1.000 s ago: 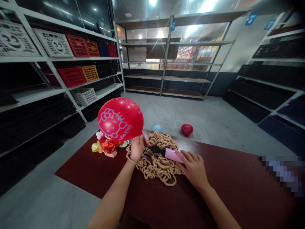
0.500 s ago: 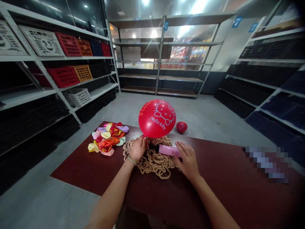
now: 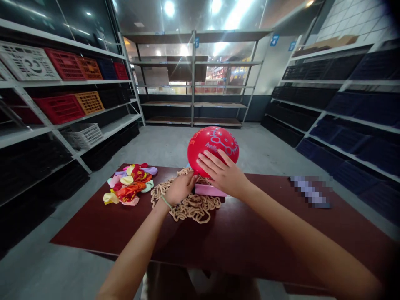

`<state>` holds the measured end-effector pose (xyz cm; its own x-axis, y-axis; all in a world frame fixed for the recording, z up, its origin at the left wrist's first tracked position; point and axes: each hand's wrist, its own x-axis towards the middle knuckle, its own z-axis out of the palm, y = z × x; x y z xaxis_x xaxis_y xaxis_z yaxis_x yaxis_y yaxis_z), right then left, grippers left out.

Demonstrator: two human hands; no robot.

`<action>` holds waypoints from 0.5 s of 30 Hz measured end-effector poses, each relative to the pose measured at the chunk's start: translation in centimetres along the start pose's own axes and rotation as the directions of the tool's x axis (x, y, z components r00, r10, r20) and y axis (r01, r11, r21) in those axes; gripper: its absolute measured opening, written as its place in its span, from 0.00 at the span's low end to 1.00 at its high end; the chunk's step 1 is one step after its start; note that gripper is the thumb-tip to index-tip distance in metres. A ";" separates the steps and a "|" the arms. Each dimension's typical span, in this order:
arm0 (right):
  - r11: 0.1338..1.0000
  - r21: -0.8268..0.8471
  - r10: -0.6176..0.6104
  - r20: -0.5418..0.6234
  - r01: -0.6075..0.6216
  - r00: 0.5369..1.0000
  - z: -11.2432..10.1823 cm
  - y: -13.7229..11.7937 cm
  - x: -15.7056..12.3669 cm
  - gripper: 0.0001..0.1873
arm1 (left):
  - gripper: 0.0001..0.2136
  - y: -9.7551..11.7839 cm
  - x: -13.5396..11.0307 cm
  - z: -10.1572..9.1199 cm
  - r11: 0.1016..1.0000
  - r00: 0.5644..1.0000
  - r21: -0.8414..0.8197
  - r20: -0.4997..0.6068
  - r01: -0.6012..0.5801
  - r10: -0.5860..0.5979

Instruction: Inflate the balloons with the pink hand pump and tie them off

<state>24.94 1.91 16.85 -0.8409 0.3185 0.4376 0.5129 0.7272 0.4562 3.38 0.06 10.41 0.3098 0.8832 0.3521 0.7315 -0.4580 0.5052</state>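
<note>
A blown-up red balloon with "hello kitty" print stands over the table. My left hand pinches its neck between thumb and fingers. Fingers stretched out, my right hand lies against the balloon's near side and covers part of the print. Below the hands, a pink tube-shaped balloon pump rests on a heap of tan rope. My left hand hides one end of the pump.
Limp balloons in several colours lie in a pile on the left of the dark red table. A blurred flat object lies at the right. Shelves with crates stand around the room.
My right hand has left the pump and moved up onto the balloon. My left hand keeps hold of the neck. The small red ball-like thing behind the table no longer shows. The view has shifted.
</note>
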 end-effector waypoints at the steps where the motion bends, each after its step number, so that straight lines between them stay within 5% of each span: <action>1: 1.000 0.002 -0.013 0.021 0.013 1.000 0.0 0.2 0.3 0.39 | 0.18 0.3 0.0 -0.1 1.000 1.000 0.014 0.009 -0.009 0.009; 6: 1.000 -0.002 -0.022 0.035 0.022 0.999 0.5 0.1 1.2 0.44 | 0.20 1.6 -0.4 -0.6 0.999 0.999 0.033 0.036 -0.015 0.014; 15: 0.998 -0.037 -0.059 -0.001 0.059 0.998 0.4 -0.9 2.1 0.31 | 0.20 2.5 -0.8 -1.6 0.998 0.994 0.000 0.089 -0.057 0.057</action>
<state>22.62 2.22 17.09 -0.8696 0.2747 0.4103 0.4684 0.7218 0.5095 3.95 -1.99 12.65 0.4037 0.8612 0.3089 0.7128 -0.5077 0.4838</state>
